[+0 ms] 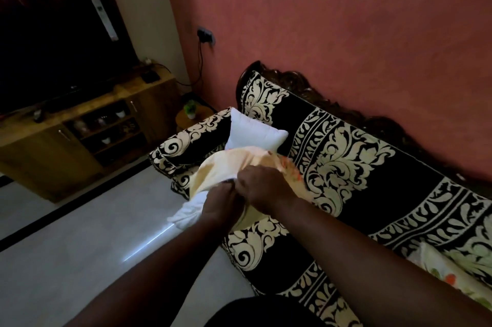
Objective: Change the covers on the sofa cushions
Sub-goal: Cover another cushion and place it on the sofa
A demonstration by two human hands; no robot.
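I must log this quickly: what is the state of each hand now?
Left hand: closed, gripping the pale yellow cover.
Right hand: closed, gripping the same cover.

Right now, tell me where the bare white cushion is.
In the head view, the bare white cushion leans in the sofa's far corner beside the armrest, just beyond the cream cover both hands are working.

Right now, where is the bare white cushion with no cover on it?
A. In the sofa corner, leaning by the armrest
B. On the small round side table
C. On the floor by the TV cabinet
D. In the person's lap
A: the bare white cushion sits in the sofa corner beside the armrest, beyond both hands gripping the yellow cover.
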